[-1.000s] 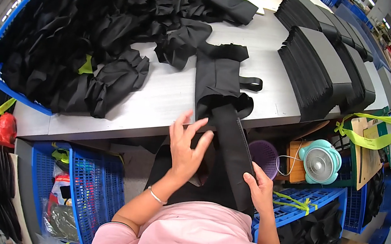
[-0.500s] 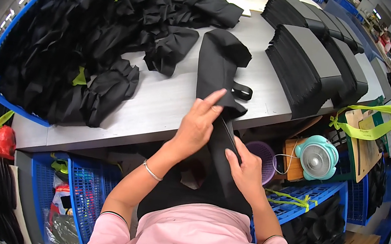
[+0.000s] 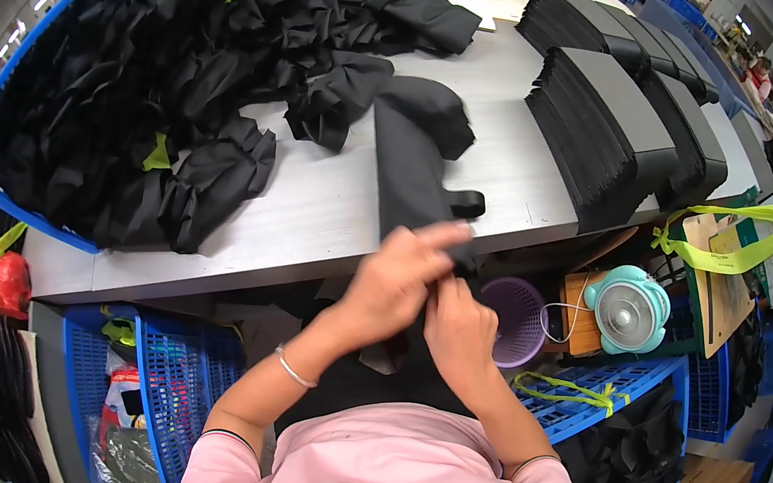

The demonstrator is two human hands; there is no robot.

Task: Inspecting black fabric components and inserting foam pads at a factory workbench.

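Observation:
A long black fabric piece [image 3: 409, 160] with a small loop on its right side lies over the table's front edge, its far end folded over on the table. My left hand [image 3: 395, 283] is closed on its near part, one finger pointing right and blurred by motion. Right beside it, my right hand [image 3: 461, 328] is closed on the fabric too, knuckles up. The two hands nearly touch, and they hide the part of the fabric between them. Below them the rest hangs toward my lap and blends with dark clothing.
A blue basket [image 3: 44, 55] heaped with crumpled black fabric pieces [image 3: 125, 52] stands on the table [image 3: 313, 201] at left. Neat black stacks [image 3: 615, 116] sit at right. Below are a purple basket [image 3: 521, 312], a teal fan [image 3: 628, 311] and blue crates [image 3: 174, 390].
The fabric has slid toward me and its far end has shifted left. My right hand has moved up and left, closing beside my left hand, which has dropped slightly.

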